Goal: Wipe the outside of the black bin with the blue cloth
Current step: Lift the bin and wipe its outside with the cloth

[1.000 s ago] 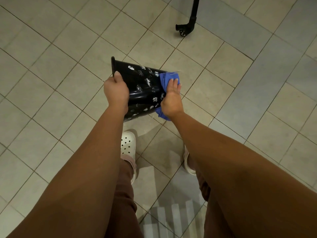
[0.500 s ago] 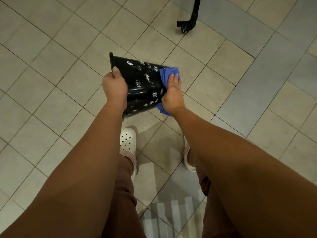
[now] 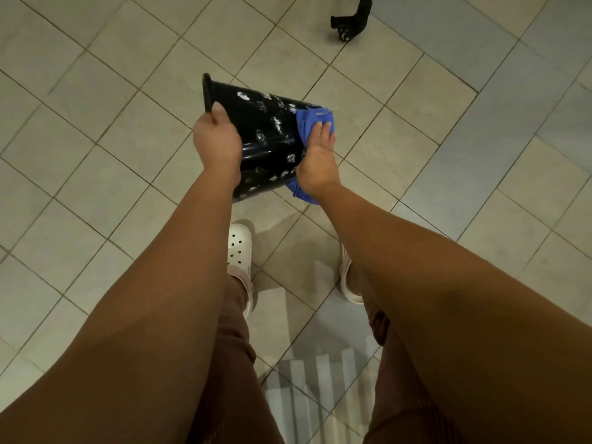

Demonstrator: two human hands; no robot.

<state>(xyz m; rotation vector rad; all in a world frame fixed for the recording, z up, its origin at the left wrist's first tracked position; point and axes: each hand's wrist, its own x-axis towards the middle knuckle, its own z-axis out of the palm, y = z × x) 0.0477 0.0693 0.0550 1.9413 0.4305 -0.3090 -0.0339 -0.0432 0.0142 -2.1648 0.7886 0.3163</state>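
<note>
The black bin (image 3: 266, 136) hangs tilted on its side above the tiled floor, rim to the left and bottom end to the right. White smears dot its glossy outside. My left hand (image 3: 216, 142) grips the rim, thumb lying on the outer wall. My right hand (image 3: 317, 158) presses the blue cloth (image 3: 307, 123) flat against the bin's bottom end with straight fingers. A fold of the cloth hangs out below my wrist. The bin's inside is hidden.
A black wheeled leg (image 3: 349, 20) stands on the floor at the top of the view. My feet in white clogs (image 3: 238, 248) are directly below the bin. Open tiled floor (image 3: 96, 155) lies all around.
Bin and both hands sit a little higher in the view, as does the wheeled leg. My right hand keeps the cloth on the bin's bottom end, shifted slightly; the left grip is the same.
</note>
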